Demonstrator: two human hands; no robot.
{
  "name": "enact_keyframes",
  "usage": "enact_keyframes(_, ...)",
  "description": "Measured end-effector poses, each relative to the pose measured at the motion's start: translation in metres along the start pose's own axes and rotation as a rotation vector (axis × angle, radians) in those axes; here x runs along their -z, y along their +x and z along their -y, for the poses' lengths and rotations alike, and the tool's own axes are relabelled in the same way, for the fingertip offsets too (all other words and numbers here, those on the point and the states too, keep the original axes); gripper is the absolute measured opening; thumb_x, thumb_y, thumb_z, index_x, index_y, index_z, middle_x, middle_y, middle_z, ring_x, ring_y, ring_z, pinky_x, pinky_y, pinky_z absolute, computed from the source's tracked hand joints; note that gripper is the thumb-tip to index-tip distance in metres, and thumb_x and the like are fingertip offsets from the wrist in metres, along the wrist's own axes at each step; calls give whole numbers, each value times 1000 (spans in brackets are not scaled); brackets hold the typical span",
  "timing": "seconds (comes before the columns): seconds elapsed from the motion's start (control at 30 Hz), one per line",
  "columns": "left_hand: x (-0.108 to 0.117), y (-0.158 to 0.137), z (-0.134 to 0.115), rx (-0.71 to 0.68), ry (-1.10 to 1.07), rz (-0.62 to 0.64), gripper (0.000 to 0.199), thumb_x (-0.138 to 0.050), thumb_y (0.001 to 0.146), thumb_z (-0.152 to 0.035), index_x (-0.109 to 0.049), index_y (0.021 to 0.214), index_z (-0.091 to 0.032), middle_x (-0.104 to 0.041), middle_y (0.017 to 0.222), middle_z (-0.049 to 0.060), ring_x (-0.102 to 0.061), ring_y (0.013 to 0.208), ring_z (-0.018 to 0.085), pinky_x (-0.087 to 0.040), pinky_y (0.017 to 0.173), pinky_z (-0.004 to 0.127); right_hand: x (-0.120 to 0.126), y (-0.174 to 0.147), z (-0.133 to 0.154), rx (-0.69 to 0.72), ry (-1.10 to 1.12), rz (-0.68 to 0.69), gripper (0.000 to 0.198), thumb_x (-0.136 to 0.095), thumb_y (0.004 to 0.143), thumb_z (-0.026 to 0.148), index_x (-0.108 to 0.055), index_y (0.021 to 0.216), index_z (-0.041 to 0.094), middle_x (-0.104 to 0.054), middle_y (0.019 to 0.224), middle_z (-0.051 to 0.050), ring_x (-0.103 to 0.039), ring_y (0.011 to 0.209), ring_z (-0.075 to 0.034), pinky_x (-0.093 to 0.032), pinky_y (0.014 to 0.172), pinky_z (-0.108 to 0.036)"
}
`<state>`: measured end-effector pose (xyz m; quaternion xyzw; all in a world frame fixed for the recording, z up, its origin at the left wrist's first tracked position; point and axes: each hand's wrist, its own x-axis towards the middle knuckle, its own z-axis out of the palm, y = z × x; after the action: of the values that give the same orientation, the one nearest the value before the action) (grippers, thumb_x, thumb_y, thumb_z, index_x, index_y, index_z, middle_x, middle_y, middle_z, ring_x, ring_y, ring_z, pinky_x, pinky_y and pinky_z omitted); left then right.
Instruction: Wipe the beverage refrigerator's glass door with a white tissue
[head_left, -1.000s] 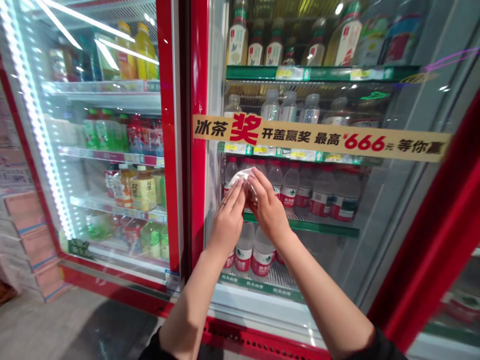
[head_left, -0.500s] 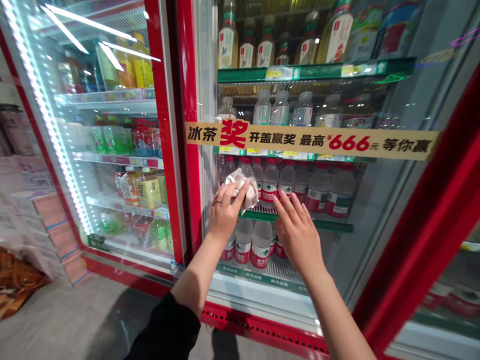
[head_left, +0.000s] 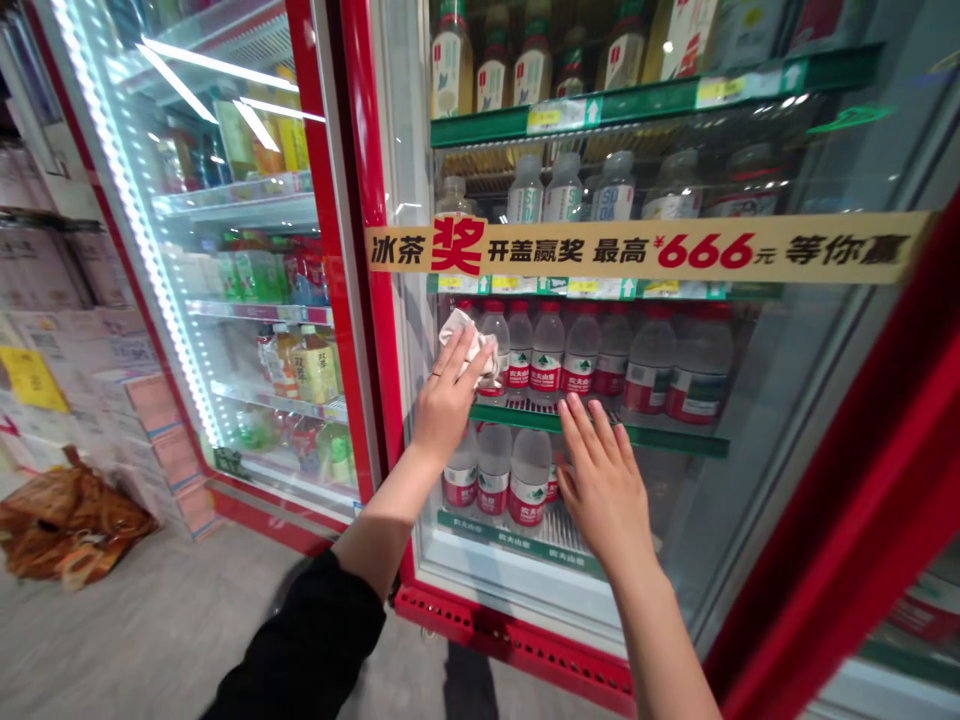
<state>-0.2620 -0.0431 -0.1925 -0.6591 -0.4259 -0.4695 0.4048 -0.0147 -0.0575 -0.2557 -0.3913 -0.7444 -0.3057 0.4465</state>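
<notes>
We are holding a tissue (head_left: 490, 375) at one o'clock of our loosely spread left hand (head_left: 441, 410), seemingly against the glass (head_left: 679, 490); at four o'clock our empty, open right hand (head_left: 607, 490) is perhaps steadying us.

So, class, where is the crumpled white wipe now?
In the head view, the wipe is just left of centre, under the left hand, below the tan banner.

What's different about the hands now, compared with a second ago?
The right hand let go of the cloth and moved right and down. The left hand stays on the cloth. More of a brown bag shows at left. The bottles stay put.
</notes>
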Motion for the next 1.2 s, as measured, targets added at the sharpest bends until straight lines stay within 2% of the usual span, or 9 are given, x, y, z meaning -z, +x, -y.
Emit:
enact_keyframes(0.13, -6, -18, -6, 43, 11, -104, 75, -37, 106, 1, -36, 171, -36, -43, 175, 2, -37, 164, 21, -45, 133, 46, 0, 6, 4, -8, 25, -43, 89, -50, 105, 18, -1, 178, 28, -42, 175, -7, -45, 161, -29, -33, 136, -52)
enact_keyframes(0.27, -13, -13, -24, -133, 33, 36, 61, -45, 111, -14, -39, 170, -26, -44, 174, 8, -32, 166, 25, -39, 136, 48, -4, 12, 13, -50, 70, -71, 85, -50, 106, 21, -5, 178, 25, -39, 176, -9, -43, 162, -30, -34, 136, -53)
enact_keyframes(0.37, -11, 6, -15, -154, 51, 96, 61, -55, 111, -30, -40, 170, -21, -37, 177, 12, -29, 167, 30, -36, 137, 50, -7, 14, 18, -78, 85, -79, 83, -51, 107, 24, -7, 178, 23, -38, 177, -10, -41, 163, -31, -38, 134, -54)
enact_keyframes(0.5, -4, 12, 9, 24, 53, -7, 66, -49, 111, -19, -30, 174, -28, -34, 179, 8, -29, 167, 28, -36, 137, 53, -8, 14, 18, -81, 97, -75, 82, -50, 108, 23, -8, 178, 24, -39, 177, -10, -40, 164, -32, -38, 133, -54)
enact_keyframes(0.6, -7, 0, 4, 83, 41, -86, 69, -44, 111, -12, -25, 175, -31, -38, 177, 8, -33, 165, 26, -41, 135, 51, -7, 13, 16, -68, 90, -70, 81, -49, 108, 23, -9, 178, 23, -39, 177, -10, -41, 163, -32, -39, 133, -54)
enact_keyframes(0.8, -13, 17, -1, -151, -3, 2, 73, -35, 110, -5, -20, 175, -36, -48, 172, 2, -33, 165, 19, -40, 136, 45, -5, 9, 13, -46, 65, -53, 77, -46, 108, 25, -13, 178, 22, -40, 177, -10, -42, 163, -30, -37, 134, -50)
enact_keyframes(0.97, -8, 22, 16, -24, -12, -125, 85, -38, 105, 3, -18, 175, -40, -38, 178, 1, -33, 166, 21, -41, 135, 46, 0, 3, 8, -43, 11, 12, 79, -47, 109, 26, -8, 178, 23, -37, 178, -8, -40, 164, -26, -29, 137, -45)
enact_keyframes(1.07, -13, 8, -2, -18, -16, -98, 88, -37, 104, 4, -12, 176, -39, -39, 177, 2, -34, 165, 22, -43, 134, 47, 2, 2, 6, -44, -10, 18, 81, -46, 109, 25, -3, 178, 22, -34, 179, -9, -40, 164, -26, -26, 137, -44)
enact_keyframes(1.2, -23, 15, -23, -157, -38, -51, 86, -33, 105, 5, -6, 176, -35, -45, 174, 3, -35, 165, 21, -40, 136, 46, 1, 1, 5, -41, -24, 13, 84, -45, 109, 24, 4, 178, 23, -33, 180, -8, -40, 164, -27, -25, 136, -44)
